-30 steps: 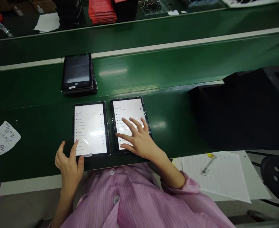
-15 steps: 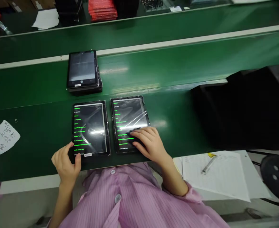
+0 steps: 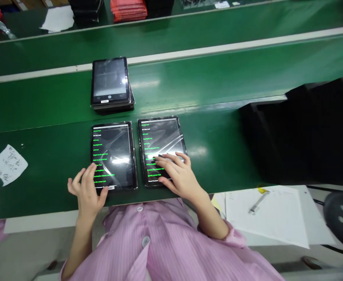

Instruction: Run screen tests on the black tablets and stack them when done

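Observation:
Two black tablets lie side by side on the green table, each showing green and white lines of text on a dark screen. My left hand [image 3: 88,191] is at the lower left corner of the left tablet [image 3: 117,148], fingers apart, fingertips over the screen's left edge. Over the lower right part of the right tablet [image 3: 160,136] is my right hand [image 3: 180,173], its fingers spread on or just above the screen. Neither hand grips anything. Behind the left tablet stands a stack of tablets [image 3: 110,78], the top one with a grey screen.
A large black object [image 3: 303,132] stands at the right. Papers [image 3: 267,214] with a pen [image 3: 258,203] lie below it. A handwritten note [image 3: 8,164] is at the left. Red packets [image 3: 128,9] and black stacks [image 3: 86,9] sit along the far shelf.
My left hand has moved up and right, its fingers reaching farther over the left tablet. The fingers of my right hand have shifted slightly left on the right tablet. The view has shifted a little.

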{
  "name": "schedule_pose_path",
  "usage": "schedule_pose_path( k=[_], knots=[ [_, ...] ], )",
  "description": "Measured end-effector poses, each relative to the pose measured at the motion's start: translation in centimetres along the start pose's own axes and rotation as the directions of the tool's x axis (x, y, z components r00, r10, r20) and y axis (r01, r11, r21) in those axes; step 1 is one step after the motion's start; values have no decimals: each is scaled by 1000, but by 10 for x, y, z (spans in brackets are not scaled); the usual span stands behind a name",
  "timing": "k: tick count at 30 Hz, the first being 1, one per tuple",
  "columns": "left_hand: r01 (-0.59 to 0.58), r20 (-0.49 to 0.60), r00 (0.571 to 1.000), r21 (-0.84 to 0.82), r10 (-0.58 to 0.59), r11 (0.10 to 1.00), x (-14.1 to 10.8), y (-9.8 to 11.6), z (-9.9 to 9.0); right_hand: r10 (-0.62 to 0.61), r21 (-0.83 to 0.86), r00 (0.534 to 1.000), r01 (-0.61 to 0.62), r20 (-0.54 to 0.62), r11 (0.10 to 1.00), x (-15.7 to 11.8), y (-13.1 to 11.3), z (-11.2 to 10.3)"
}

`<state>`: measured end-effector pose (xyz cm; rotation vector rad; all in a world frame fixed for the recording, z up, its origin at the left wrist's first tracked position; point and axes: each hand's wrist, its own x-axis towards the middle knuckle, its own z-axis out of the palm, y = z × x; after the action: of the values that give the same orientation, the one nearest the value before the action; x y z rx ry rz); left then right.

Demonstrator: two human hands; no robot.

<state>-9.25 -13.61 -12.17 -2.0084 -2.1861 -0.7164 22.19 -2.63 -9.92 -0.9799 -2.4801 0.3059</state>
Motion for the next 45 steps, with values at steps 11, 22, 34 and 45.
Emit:
schedule_pose_path(
  k=[11, 22, 34, 45],
  knots=[
    [89, 73, 994, -89, -83, 992, 10, -5, -4, 118, 5, 993, -118, -15, 993, 3, 9, -2],
    [92, 229, 968, 58, -103, 994, 26, -3, -7, 314, -230, 949, -304, 8, 924, 8, 5, 13],
    [-249, 405, 896, 118, 182, 961, 145, -15, -11, 281, -17, 960, -281, -2, 960, 56, 82, -24],
    [-551, 600, 689, 68, 407, 832, 181, 72, 26, 114, -76, 993, -117, -34, 990, 83, 123, 2]
  ],
)
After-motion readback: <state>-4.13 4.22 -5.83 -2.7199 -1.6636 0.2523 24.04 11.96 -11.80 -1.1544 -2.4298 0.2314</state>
